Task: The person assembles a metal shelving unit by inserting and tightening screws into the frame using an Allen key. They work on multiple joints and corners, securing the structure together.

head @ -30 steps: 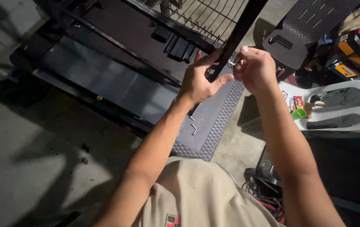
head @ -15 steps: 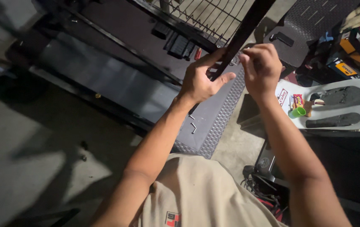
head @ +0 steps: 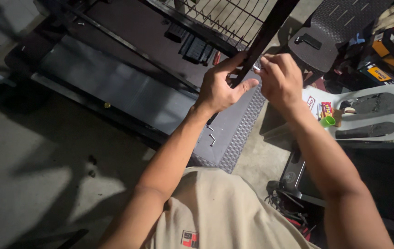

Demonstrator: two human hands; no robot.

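A dimly lit garage or home workshop, seen from above. The floor is bare, stained concrete [head: 35,161]. A grey textured rubber mat [head: 240,133] lies on it with small metal fasteners [head: 211,138] scattered on top. Black metal frame pieces [head: 128,46] and a wire grid panel [head: 224,16] lie about, and boxes and clutter [head: 381,69] crowd the right side.

Left hand [head: 220,87]: bare, no glove, no ring or watch visible. Right hand [head: 280,80]: bare, likewise unadorned. Both forearms bare to elbow, no sleeve cuffs in view. Torso: beige short-sleeved shirt [head: 215,212], soft cotton look, light creasing. Small rectangular chest emblem [head: 189,239], red and dark, at 6 o'clock of frame, partly cut by lower edge.
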